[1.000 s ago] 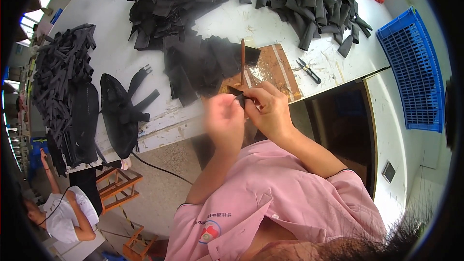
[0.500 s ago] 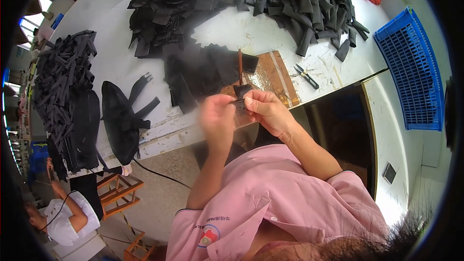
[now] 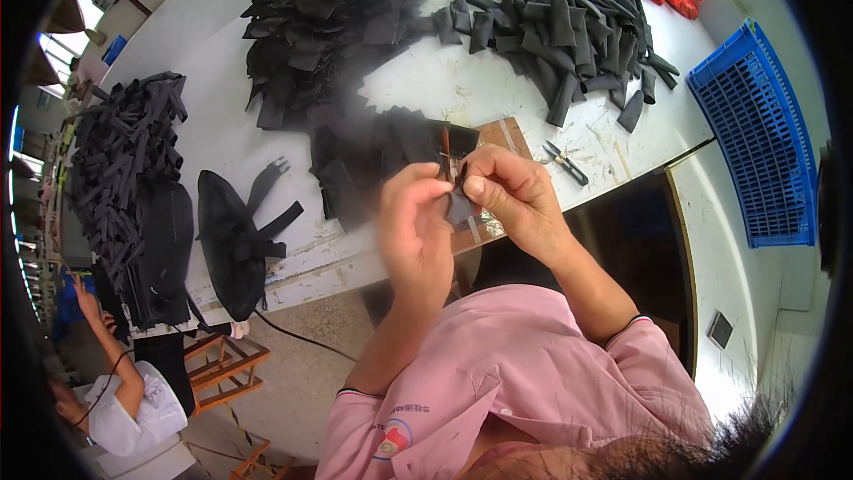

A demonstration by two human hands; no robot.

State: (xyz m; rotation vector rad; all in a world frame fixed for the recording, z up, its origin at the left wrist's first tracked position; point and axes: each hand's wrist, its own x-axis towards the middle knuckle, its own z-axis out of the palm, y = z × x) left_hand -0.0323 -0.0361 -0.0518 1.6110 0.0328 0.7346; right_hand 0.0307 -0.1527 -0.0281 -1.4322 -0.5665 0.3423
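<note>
Take the dark fabric piece [image 3: 460,207], likely light and soft, by its edges: pinched in right hand [image 3: 526,202], with left hand's [image 3: 416,229] grip impossible to tell.

The left hand [image 3: 416,222] is slightly blurred. The right hand [image 3: 518,198] partly hides the black piece [image 3: 459,207] and brown board [image 3: 492,135].
</note>
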